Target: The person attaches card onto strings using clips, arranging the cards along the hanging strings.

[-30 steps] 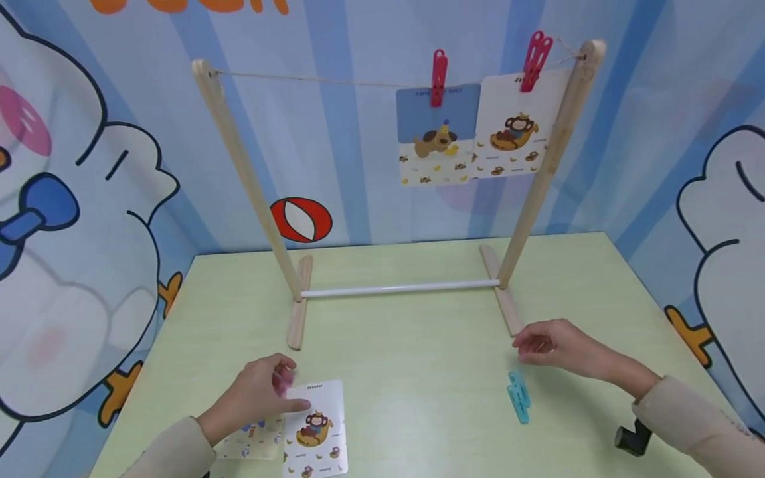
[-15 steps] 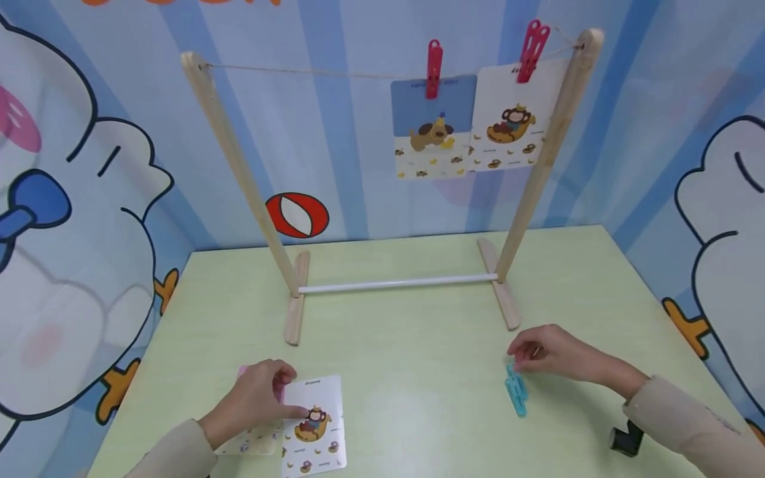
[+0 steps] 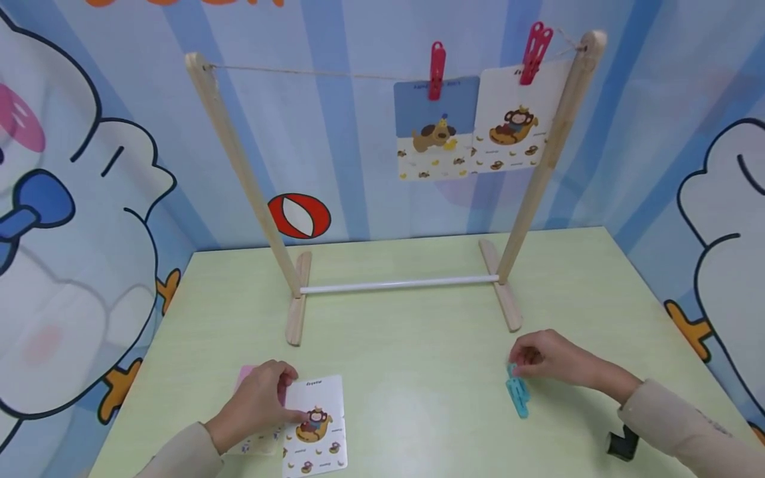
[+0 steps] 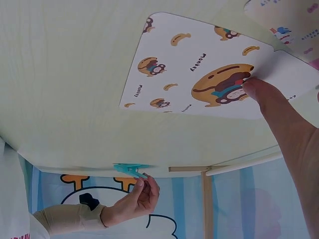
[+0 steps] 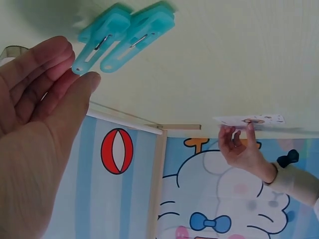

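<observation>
My left hand holds a white card with a monkey-and-banana picture. Its thumb presses on the picture while the other fingers curl at the card's edge. Under that hand lies a pale pink-and-cream card, partly covered. On the right, my right hand pinches the handle end of a teal clothespin between thumb and fingertips. A second teal clothespin lies right beside it on the table.
Behind the hands stands a wooden frame with a string and a white crossbar. Red clothespins hold a dog card and another monkey card on the string. A black object is by the right sleeve.
My right hand has come down and slightly nearer, from above the teal clothespins onto the end of one. The left thumb has shifted a little on the monkey card, which stays about where it was.
</observation>
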A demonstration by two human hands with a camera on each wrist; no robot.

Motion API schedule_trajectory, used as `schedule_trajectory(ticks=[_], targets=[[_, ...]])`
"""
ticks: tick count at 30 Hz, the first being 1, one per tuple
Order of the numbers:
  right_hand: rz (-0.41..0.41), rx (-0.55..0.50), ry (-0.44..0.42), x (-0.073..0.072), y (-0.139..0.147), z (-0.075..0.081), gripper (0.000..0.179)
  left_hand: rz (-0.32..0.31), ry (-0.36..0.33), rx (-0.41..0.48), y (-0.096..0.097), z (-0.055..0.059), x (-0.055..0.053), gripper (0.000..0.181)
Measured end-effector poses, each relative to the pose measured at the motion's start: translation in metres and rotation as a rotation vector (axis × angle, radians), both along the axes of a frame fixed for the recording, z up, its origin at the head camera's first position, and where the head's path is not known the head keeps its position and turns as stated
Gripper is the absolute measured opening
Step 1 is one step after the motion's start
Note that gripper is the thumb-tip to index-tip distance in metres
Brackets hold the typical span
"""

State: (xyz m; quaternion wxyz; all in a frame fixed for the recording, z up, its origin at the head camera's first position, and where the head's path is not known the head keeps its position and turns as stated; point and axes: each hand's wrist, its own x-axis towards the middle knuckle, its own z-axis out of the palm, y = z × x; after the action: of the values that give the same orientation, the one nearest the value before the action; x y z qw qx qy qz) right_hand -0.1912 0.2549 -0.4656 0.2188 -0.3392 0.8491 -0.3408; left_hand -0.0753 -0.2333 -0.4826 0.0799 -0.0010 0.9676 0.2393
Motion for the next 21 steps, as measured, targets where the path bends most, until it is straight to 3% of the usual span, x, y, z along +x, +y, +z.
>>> schedule_trajectory(ticks=[14,21], targets=[[-0.019,0.01,-0.001,-0.0007,-0.0001,-0.0055,0.01,0.005,0.021,-0.025,-0.0007,-0.0012,-0.0001,0.07],[-0.024,0.008,-0.012,-0.0018,0.0004,-0.0068,0.011,0.012,0.003,0.008,-0.0019,-0.0028,-0.0004,0.068]])
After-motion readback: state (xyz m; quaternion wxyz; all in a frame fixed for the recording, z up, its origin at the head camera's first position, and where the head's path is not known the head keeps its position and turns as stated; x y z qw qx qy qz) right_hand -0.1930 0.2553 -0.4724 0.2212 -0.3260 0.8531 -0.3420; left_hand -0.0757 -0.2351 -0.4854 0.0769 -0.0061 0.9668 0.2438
